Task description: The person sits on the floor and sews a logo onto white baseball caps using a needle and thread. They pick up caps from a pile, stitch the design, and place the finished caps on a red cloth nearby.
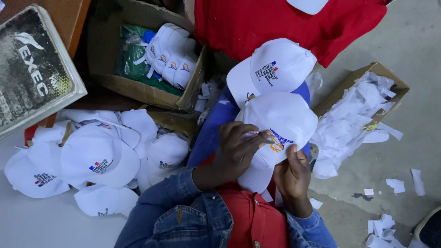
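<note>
Grey floor all around, paper scraps (353, 124) spilling from a box at right. Both hands work one white cap (282, 121) on the lap: left hand (236, 149) curled over it, right hand (291, 177) pinching its edge. Cap pile (92, 156) sits left.

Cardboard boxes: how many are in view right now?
2. One cardboard box at upper left holds stacked white caps and green packets; a second cardboard box at right is full of white paper scraps. Others may lie hidden under the red cloth.
</note>
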